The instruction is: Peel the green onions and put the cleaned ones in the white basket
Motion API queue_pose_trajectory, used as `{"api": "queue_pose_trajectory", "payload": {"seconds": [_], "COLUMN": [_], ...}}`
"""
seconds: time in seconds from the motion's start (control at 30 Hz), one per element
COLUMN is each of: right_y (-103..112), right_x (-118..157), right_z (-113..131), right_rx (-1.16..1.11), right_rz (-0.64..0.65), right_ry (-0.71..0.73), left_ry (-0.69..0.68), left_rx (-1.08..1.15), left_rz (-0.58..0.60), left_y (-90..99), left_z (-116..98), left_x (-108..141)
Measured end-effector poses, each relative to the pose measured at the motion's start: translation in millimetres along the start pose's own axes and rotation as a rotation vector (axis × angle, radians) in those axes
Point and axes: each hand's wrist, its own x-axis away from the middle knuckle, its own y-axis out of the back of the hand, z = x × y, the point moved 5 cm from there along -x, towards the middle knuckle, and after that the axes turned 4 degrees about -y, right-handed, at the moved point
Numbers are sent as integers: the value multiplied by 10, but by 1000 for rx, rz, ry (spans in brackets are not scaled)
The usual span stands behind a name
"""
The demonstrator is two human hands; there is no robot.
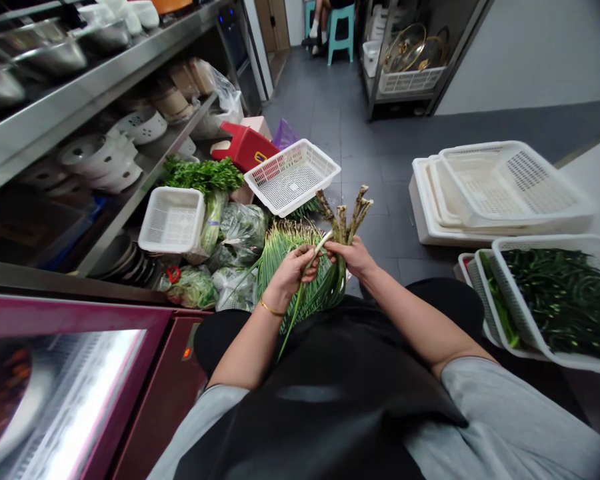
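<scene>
In the head view, the left hand (296,265) is closed, with its thumb and fingers pinching one green onion (323,242). The green onion's white end sticks up out of the pinch, slanting toward the right hand (354,257). Its long green part hangs down below the left hand. The right hand is wrapped snugly around a thick bunch (342,225). The bunch's brown, dirty ends poke up above the fingers, and its green part hangs below. A big onion pile (275,250) lies under the hands, near a white basket (293,185).
</scene>
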Motion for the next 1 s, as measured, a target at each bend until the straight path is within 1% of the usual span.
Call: {"api": "queue_pose_trajectory", "payload": {"seconds": [0.07, 0.13, 0.2, 0.27, 0.3, 0.37, 0.43, 0.47, 0.53, 0.6, 0.67, 0.73, 0.77, 0.8, 0.87, 0.9, 0.97, 1.0], "right_y": [34, 108, 202, 247, 232, 127, -16, -68, -104, -49, 53, 147, 170, 171, 123, 88, 30, 12], "right_x": [-3, -10, -15, -16, -18, -23, -28, -33, -51, -74, -94, -114, -126, -138, -164, -175, -188, -189], "right_z": [29, 98, 180, 236, 240, 195, 105, 63, 4, -22, -19, 0, 3, -2, -36, -59, -100, -118], "right_rx": [12, 1, -43, -72, -62, 10, 94, 120, 132, 99, 23, -103, -167, -220, -277, -283, -285, -288], "right_rz": [-62, -126, -188, -205, -185, -100, -6, 14, 22, 15, 19, 14, 12, 13, 6, -8, -46, -56], "right_ry": [-6, 14, 47, 68, 61, 24, -9, -11, 0, -14, -59, -103, -126, -149, -182, -183, -153, -139], "left_ry": [-71, -79, -20, 47, 73, 98, 89, 65, -23, -119, -209, -272, -280, -262, -207, -206, -268, -300], "left_rx": [-38, -67, -63, -45, -44, -61, -107, -146, -235, -246, -128, -1, 9, -26, -183, -268, -381, -400], "left_rz": [-70, -107, -99, -67, -48, -14, -3, -21, -120, -264, -390, -440, -436, -409, -334, -308, -304, -321], "left_y": [16, 58, 107, 134, 131, 96, 54, 54, 125, 278, 448, 542, 541, 502, 354, 271, 151, 130], "left_z": [14, 41, 71, 88, 97, 125, 164, 174, 142, 46, -77, -165, -177, -160, -57, 4, 104, 142], "left_x": [16, 24, 21, 15, 13, 5, -10, -20, -35, -24, 15, 55, 65, 60, 11, -31, -130, -179]}}
